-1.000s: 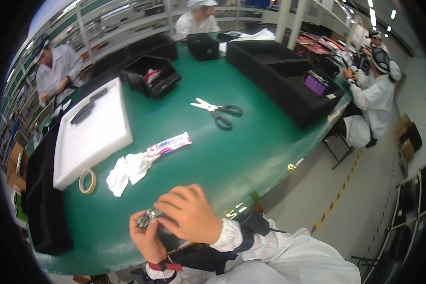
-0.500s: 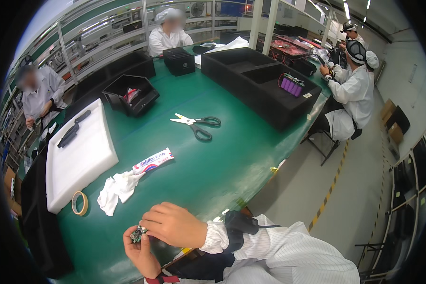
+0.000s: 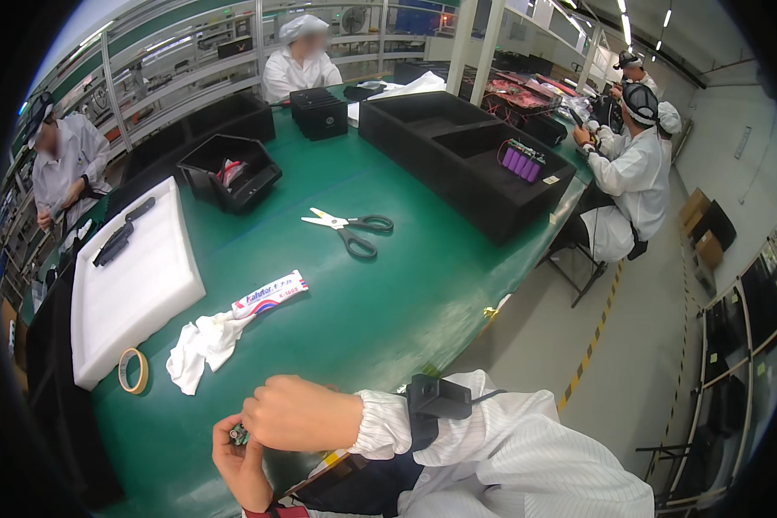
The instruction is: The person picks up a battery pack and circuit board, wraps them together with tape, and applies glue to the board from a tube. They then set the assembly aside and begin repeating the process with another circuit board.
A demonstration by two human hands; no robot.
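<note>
Near the table's front edge, my left hand [image 3: 240, 470] pinches a small green circuit board [image 3: 238, 434] with parts on it; only a corner of the board shows. My right hand [image 3: 295, 414] is closed with its knuckles up, lying over the board and against my left hand. Its fingertips are hidden, so what they grip cannot be made out. Beyond my hands lie a crumpled white cloth [image 3: 200, 348] and a white tube [image 3: 270, 294] with red and blue marks. A roll of tan tape [image 3: 133, 371] stands to the left.
Scissors [image 3: 347, 231] with black handles lie mid-table. Behind them are a black bin [image 3: 230, 173] and a black foam tray [image 3: 457, 147] bearing a purple battery pack [image 3: 521, 161]. A white foam slab [image 3: 138, 285] holds a black tool [image 3: 116, 242]. Co-workers sit around.
My right hand has turned and slid left over the circuit board, hiding more of it and its own fingertips. My left hand still holds the board. The whole view has shifted slightly.
</note>
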